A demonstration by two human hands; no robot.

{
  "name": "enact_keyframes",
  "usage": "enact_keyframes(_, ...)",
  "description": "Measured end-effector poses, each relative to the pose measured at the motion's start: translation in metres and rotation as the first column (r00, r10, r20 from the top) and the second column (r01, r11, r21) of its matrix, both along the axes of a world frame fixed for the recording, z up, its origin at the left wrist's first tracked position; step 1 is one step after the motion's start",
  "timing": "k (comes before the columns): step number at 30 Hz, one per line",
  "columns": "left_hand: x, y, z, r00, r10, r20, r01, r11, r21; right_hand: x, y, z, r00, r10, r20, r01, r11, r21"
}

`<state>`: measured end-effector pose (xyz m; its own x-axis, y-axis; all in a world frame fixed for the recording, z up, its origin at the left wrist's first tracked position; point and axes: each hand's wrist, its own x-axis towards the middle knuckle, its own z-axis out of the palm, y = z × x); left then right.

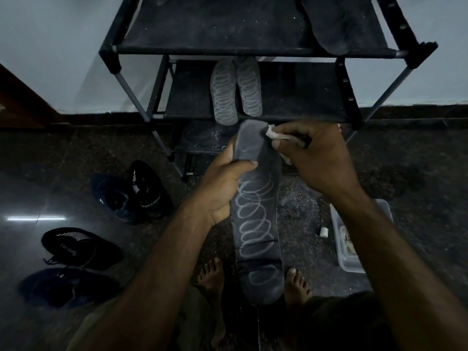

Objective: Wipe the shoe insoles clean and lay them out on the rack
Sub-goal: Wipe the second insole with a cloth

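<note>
Below rack (253, 50), we grip insole (258, 224) mid-length, left hand (222, 191) curled round; right hand (316, 158) pinches cloth (274, 134). Insole looks light, floppy; hold centre.

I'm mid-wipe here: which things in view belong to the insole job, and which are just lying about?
Job:
held insole, gripped by left hand
white wipe, pinched in right hand
rack
two insoles on middle shelf
dark insole on top shelf

Lying about:
shoes on floor
plastic tub

A home entryway: shoe rack (243, 50), sneakers (81, 247) on floor.
</note>
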<state>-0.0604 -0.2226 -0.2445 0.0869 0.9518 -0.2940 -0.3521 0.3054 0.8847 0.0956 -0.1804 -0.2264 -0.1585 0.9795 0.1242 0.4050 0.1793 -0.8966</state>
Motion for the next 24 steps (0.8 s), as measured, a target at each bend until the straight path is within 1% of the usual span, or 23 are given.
enact_keyframes(3,-0.001,0.000,0.001,0.998,0.028,0.047,-0.026,0.999,-0.037,-0.001,0.000,-0.003,1.000,-0.009,0.010,0.009,1.000,0.002)
enact_keyframes(8,0.000,-0.003,0.004,0.973,0.037,0.229,-0.009,0.993,-0.121,-0.001,0.000,-0.001,0.998,-0.058,-0.028,0.059,0.998,0.034)
enact_keyframes(14,0.001,-0.005,0.005,0.962,0.044,0.270,-0.006,0.990,-0.142,-0.002,0.001,-0.001,0.988,-0.101,-0.119,0.105,0.994,0.028)
enact_keyframes(19,0.006,-0.007,0.004,0.925,0.003,0.379,0.053,0.989,-0.137,-0.001,0.002,0.001,0.968,-0.190,-0.165,0.200,0.979,0.042)
enact_keyframes(22,0.011,-0.009,0.003,0.924,-0.012,0.382,0.078,0.984,-0.158,0.000,0.002,0.002,0.953,-0.244,-0.182,0.252,0.967,0.027)
enact_keyframes(24,0.013,-0.010,0.004,0.932,-0.008,0.363,0.077,0.982,-0.175,-0.001,0.001,0.000,0.949,-0.250,-0.193,0.256,0.967,0.007)
